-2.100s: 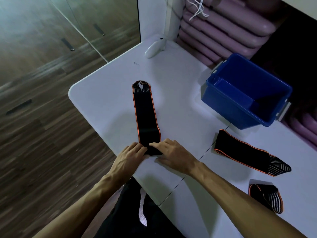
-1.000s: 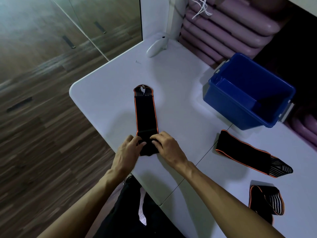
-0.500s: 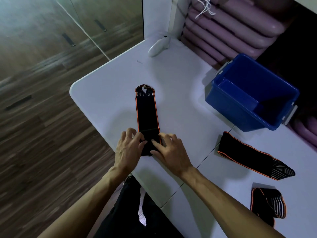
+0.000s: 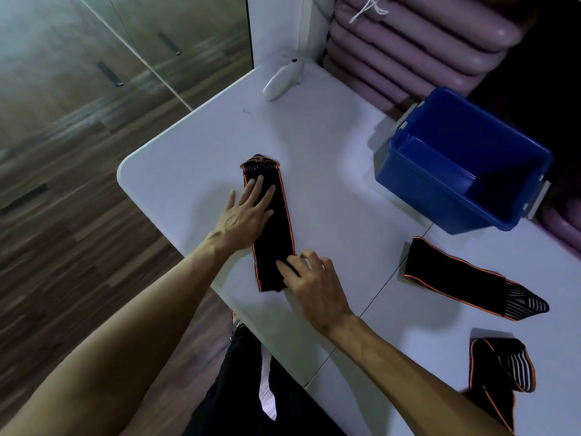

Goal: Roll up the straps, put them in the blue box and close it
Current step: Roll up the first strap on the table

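A black strap with orange edging [image 4: 274, 234] lies flat along the white table [image 4: 333, 171] in front of me. My left hand [image 4: 248, 212] rests flat on its far half, fingers spread. My right hand [image 4: 309, 283] presses its fingertips on the strap's near right corner. A second strap [image 4: 452, 275] lies flat to the right, striped end pointing right. A third strap [image 4: 500, 366], loosely folded, sits at the near right. The blue box [image 4: 418, 184] stands open at the far right with nothing visible inside; I see no lid.
A white handheld device [image 4: 279, 80] lies at the table's far corner. Stacked purple mats [image 4: 418, 36] fill the space behind the box. The table's rounded left corner [image 4: 125, 165] drops to a wooden floor. My dark trousers show below the near edge.
Both hands were pinching the strap's near end together. Now the left hand has slid forward and lies flat on the far half, and the strap lies flat, shifted nearer me.
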